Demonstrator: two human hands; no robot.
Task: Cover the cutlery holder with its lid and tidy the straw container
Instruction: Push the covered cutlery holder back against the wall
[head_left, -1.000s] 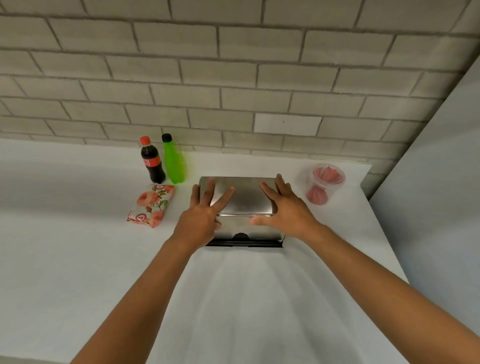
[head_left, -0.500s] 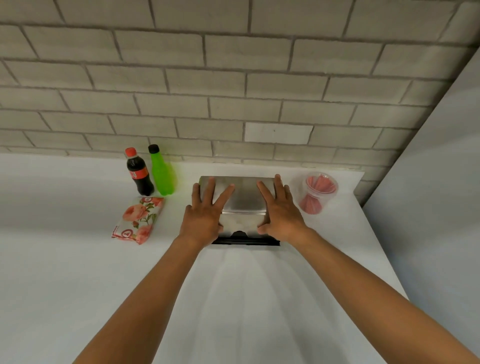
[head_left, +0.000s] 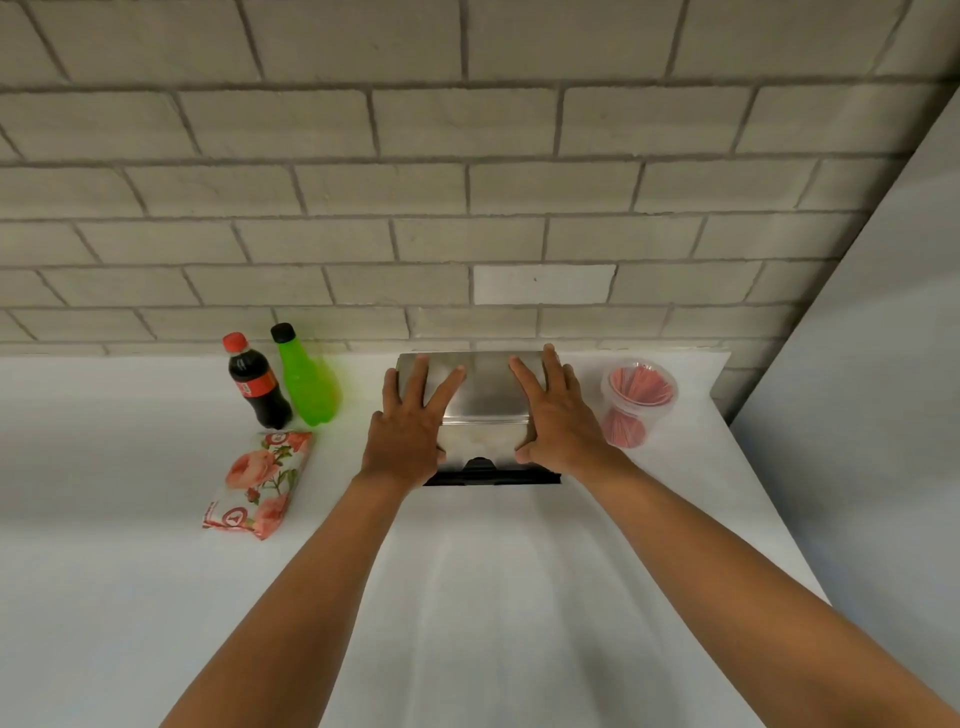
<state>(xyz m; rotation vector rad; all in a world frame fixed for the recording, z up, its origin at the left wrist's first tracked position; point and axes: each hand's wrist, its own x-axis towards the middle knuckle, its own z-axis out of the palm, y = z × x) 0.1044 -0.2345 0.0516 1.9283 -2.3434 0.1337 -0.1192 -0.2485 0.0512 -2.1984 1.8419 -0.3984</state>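
The grey brick wall (head_left: 467, 182) rises just beyond both hands, and the white desk (head_left: 104, 519) spreads bare beneath the forearms. Between the hands sits the steel cutlery holder (head_left: 485, 447), its lid (head_left: 485, 384) down; it looks rigid, smooth and probably slippery, best gripped at the side edges. The left hand (head_left: 408, 431) and right hand (head_left: 558, 423) lie flat and spread on the lid, pressing. Right of the right hand stands the straw container (head_left: 636, 402), seemingly light, thin plastic.
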